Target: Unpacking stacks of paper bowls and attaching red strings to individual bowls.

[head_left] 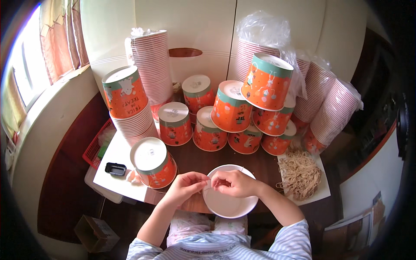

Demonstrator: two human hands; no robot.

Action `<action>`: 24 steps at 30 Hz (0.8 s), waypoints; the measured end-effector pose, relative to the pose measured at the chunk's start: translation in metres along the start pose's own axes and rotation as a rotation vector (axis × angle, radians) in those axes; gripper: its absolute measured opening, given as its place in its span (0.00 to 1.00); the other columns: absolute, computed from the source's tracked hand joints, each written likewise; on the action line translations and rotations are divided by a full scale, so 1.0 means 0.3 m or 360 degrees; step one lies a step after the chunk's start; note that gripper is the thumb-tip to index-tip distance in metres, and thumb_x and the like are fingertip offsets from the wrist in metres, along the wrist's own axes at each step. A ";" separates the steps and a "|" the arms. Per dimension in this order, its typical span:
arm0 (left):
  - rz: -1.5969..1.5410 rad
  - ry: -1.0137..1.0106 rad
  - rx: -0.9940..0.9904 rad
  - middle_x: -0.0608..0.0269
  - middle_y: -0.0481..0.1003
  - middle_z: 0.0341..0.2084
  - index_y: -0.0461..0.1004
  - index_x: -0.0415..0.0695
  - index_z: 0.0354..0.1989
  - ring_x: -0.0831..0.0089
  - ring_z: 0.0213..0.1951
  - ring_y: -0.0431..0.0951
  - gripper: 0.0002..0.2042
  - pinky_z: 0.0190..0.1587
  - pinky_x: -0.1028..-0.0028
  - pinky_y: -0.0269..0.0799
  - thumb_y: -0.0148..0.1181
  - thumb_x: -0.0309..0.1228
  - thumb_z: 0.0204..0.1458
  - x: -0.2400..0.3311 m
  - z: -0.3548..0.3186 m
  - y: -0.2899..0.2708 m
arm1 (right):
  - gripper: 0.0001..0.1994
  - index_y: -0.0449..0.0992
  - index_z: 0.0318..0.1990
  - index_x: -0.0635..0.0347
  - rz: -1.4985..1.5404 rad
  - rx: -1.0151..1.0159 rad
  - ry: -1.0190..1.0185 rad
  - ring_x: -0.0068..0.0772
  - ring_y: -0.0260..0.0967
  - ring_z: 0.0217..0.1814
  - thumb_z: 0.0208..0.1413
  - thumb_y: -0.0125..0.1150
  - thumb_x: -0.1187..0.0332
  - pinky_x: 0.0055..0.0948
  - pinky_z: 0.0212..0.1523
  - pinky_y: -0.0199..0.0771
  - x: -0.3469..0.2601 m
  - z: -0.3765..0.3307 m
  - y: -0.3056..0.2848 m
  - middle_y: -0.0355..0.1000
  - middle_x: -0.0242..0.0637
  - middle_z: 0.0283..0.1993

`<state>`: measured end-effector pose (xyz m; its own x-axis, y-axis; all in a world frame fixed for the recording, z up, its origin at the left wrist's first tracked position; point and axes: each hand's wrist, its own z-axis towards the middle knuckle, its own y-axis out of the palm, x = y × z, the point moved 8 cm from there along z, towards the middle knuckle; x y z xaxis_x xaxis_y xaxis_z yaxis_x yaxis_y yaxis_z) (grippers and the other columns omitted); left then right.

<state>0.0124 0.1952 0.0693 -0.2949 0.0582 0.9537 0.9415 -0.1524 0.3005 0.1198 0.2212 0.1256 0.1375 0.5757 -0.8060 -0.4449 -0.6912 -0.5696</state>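
An open paper bucket point(229, 208), white inside, stands at the table's front edge before me. Over its left rim, my left hand point(187, 186) is closed in a pinch, thumb against forefinger, on what looks like the thin end of a string. My right hand point(236, 184) is above the bucket's far side, its fingers curled and pinched on the string too. Only a short bit of the string shows between the fingertips. To my left, an upside-down orange bucket point(158, 171) with a green band and white base sits close to my left hand.
Several upturned orange buckets point(210, 130) are piled at the middle and right. Tall nested stacks point(151, 65) stand behind, some in clear plastic. At right lies a heap of beige strings point(301, 173); at left, a small black tray point(116, 169) and a red basket point(93, 147).
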 end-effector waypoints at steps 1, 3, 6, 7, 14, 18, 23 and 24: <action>0.0107 -0.0009 -0.0040 0.65 0.73 0.31 0.70 0.34 0.38 0.82 0.35 0.71 0.09 0.39 0.82 0.68 0.54 0.23 0.49 -0.002 0.001 0.010 | 0.08 0.68 0.35 0.60 0.0015 0.0037 -0.0046 0.31 0.69 0.28 0.45 0.50 0.74 0.28 0.30 0.68 -0.001 0.003 -0.008 0.70 0.37 0.29; 0.0319 0.0012 -0.0114 0.66 0.73 0.30 0.70 0.33 0.38 0.83 0.33 0.71 0.09 0.37 0.83 0.68 0.55 0.24 0.49 0.001 -0.003 0.028 | 0.07 0.69 0.33 0.61 0.0031 0.0073 -0.0095 0.31 0.69 0.29 0.44 0.49 0.75 0.28 0.31 0.68 -0.009 0.007 -0.022 0.70 0.37 0.29; 0.0497 -0.0042 -0.0196 0.66 0.72 0.30 0.70 0.33 0.36 0.83 0.33 0.71 0.08 0.37 0.83 0.67 0.55 0.24 0.49 -0.020 -0.003 0.033 | 0.07 0.71 0.29 0.62 -0.0107 -0.0008 -0.0129 0.29 0.68 0.32 0.41 0.48 0.79 0.25 0.32 0.68 -0.011 0.011 -0.010 0.69 0.35 0.30; 0.0498 -0.0041 -0.0196 0.66 0.72 0.30 0.70 0.33 0.36 0.83 0.33 0.71 0.08 0.37 0.83 0.67 0.55 0.24 0.49 -0.021 -0.002 0.032 | 0.07 0.72 0.29 0.61 -0.0274 0.0073 -0.0215 0.31 0.68 0.32 0.42 0.49 0.79 0.26 0.32 0.69 -0.008 0.005 -0.010 0.69 0.36 0.31; 0.0158 -0.0035 -0.0282 0.68 0.71 0.27 0.68 0.36 0.32 0.84 0.33 0.69 0.05 0.38 0.82 0.66 0.52 0.26 0.52 -0.013 0.000 0.030 | 0.07 0.74 0.31 0.60 -0.0611 0.0324 -0.0234 0.39 0.69 0.34 0.44 0.56 0.68 0.33 0.35 0.70 -0.021 -0.016 0.015 0.70 0.38 0.31; 0.0087 0.0021 -0.0324 0.68 0.70 0.27 0.67 0.36 0.33 0.82 0.33 0.70 0.05 0.39 0.81 0.66 0.50 0.26 0.53 -0.002 0.000 0.031 | 0.07 0.74 0.30 0.59 -0.0633 0.0368 -0.0271 0.37 0.70 0.32 0.44 0.57 0.66 0.32 0.33 0.71 -0.016 -0.013 0.029 0.70 0.35 0.31; 0.0155 -0.0006 -0.0205 0.66 0.71 0.27 0.65 0.38 0.31 0.81 0.33 0.71 0.04 0.39 0.80 0.67 0.50 0.25 0.53 -0.014 0.005 -0.022 | 0.04 0.73 0.25 0.56 -0.0690 0.0490 -0.0202 0.31 0.69 0.28 0.41 0.59 0.69 0.28 0.26 0.69 -0.060 -0.026 0.029 0.69 0.30 0.28; 0.0095 -0.0003 -0.0193 0.66 0.71 0.27 0.65 0.38 0.31 0.81 0.33 0.71 0.03 0.39 0.80 0.68 0.51 0.25 0.52 -0.015 0.004 -0.025 | 0.04 0.73 0.25 0.56 -0.0689 0.0485 -0.0203 0.31 0.69 0.28 0.41 0.59 0.69 0.28 0.26 0.69 -0.070 -0.027 0.041 0.69 0.30 0.28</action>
<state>0.0069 0.1973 0.0627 -0.2384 0.0476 0.9700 0.9308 -0.2738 0.2422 0.1187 0.1970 0.1342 0.2650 0.8412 -0.4713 -0.6103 -0.2321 -0.7574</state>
